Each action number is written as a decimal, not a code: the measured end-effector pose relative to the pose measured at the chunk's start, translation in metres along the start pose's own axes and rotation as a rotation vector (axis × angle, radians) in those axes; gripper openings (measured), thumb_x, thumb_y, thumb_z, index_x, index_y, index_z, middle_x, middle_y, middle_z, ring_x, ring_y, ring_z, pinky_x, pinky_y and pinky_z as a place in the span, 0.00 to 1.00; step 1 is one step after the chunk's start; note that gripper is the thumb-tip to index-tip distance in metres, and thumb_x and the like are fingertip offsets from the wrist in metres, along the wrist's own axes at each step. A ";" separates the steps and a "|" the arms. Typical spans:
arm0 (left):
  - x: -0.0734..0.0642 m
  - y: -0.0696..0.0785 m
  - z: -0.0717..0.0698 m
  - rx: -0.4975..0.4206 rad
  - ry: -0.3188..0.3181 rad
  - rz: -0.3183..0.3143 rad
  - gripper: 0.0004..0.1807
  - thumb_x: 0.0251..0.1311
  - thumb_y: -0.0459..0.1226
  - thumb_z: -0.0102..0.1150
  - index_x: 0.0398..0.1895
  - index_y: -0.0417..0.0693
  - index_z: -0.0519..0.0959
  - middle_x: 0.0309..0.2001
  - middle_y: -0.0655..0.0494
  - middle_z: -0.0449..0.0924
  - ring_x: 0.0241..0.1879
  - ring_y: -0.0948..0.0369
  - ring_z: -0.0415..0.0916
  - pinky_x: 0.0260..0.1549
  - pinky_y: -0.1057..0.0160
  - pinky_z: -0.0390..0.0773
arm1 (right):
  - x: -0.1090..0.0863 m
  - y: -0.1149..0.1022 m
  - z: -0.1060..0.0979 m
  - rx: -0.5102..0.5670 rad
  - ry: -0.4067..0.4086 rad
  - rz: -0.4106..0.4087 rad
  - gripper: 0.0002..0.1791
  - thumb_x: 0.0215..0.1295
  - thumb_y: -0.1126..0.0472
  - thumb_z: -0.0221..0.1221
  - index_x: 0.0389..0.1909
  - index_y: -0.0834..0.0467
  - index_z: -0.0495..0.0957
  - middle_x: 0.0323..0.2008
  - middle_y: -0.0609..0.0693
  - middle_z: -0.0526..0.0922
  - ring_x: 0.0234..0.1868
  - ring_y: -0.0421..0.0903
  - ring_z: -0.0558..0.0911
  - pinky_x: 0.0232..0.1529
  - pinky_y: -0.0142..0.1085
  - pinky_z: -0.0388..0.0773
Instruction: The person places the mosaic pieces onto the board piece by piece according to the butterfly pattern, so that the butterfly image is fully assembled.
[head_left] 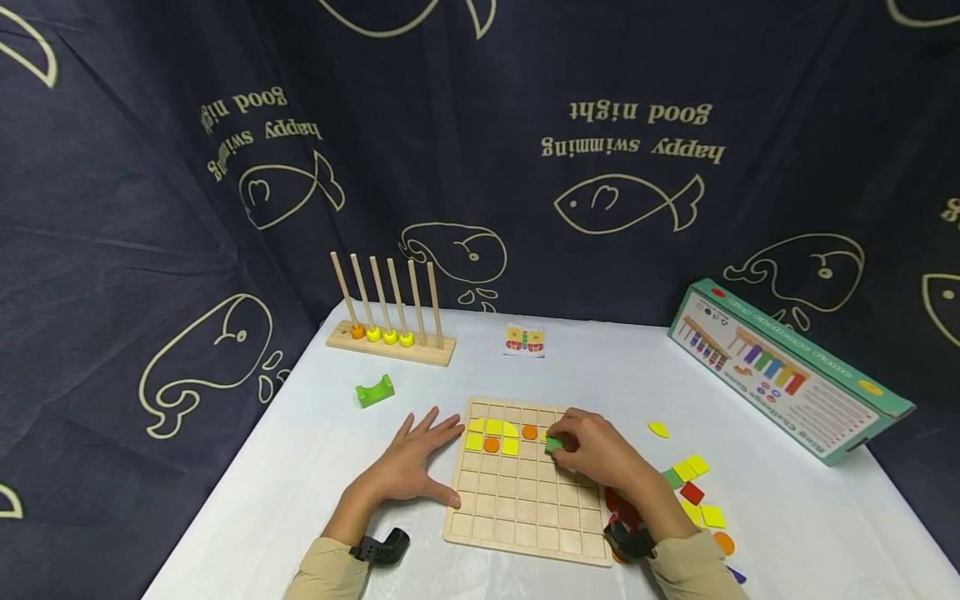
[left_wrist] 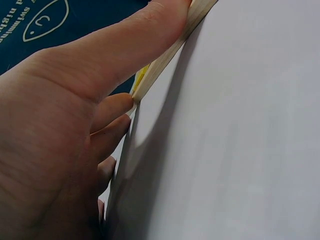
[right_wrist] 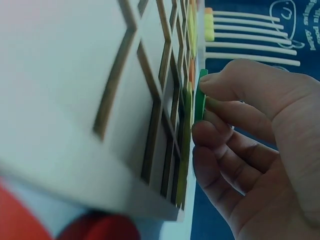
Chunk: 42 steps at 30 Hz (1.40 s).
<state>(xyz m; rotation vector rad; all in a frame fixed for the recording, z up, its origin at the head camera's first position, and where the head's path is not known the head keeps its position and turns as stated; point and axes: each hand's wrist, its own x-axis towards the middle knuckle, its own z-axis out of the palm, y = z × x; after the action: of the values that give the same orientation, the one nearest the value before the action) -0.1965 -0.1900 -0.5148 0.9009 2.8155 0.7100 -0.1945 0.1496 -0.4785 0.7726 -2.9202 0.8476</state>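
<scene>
A wooden grid board (head_left: 516, 508) lies on the white table. Yellow tiles (head_left: 494, 427) and orange round tiles (head_left: 529, 432) fill some cells of its far rows. Between thumb and fingers my right hand (head_left: 603, 450) pinches a green square tile (right_wrist: 200, 97), held over the board's far right part. My left hand (head_left: 405, 460) is spread beside the board's left edge; its thumb (left_wrist: 150, 37) touches the wooden rim. The right hand partly hides the board's far right corner and a yellow piece beneath it.
Loose tiles, including a red square (head_left: 692, 493) and an orange disc (head_left: 723, 543), lie right of the board. Farther back are a peg rack (head_left: 397, 346), a green curved block (head_left: 375, 392), a butterfly picture card (head_left: 524, 341) and a game box (head_left: 787, 367).
</scene>
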 end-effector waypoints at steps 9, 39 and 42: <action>0.000 0.001 0.000 0.007 -0.003 0.000 0.65 0.27 0.74 0.65 0.73 0.56 0.60 0.74 0.61 0.51 0.74 0.51 0.36 0.68 0.44 0.31 | 0.008 -0.006 0.007 -0.003 -0.011 -0.020 0.13 0.54 0.58 0.68 0.41 0.53 0.85 0.36 0.39 0.78 0.35 0.37 0.74 0.45 0.40 0.74; -0.001 0.003 -0.002 -0.003 0.002 -0.010 0.65 0.26 0.73 0.67 0.73 0.56 0.62 0.74 0.61 0.52 0.74 0.51 0.37 0.68 0.44 0.31 | 0.005 -0.009 0.005 -0.027 -0.018 -0.035 0.10 0.57 0.59 0.66 0.40 0.52 0.86 0.36 0.39 0.78 0.36 0.38 0.75 0.43 0.39 0.75; -0.001 0.003 -0.002 -0.006 0.003 -0.012 0.65 0.26 0.73 0.67 0.73 0.55 0.62 0.74 0.60 0.53 0.74 0.51 0.37 0.68 0.44 0.31 | -0.003 -0.003 -0.002 -0.012 -0.011 0.003 0.10 0.56 0.58 0.68 0.40 0.52 0.86 0.36 0.39 0.78 0.36 0.39 0.75 0.44 0.41 0.76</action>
<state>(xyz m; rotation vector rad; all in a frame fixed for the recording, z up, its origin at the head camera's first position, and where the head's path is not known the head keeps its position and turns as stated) -0.1946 -0.1896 -0.5116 0.8824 2.8170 0.7190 -0.1912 0.1498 -0.4759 0.7749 -2.9341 0.8282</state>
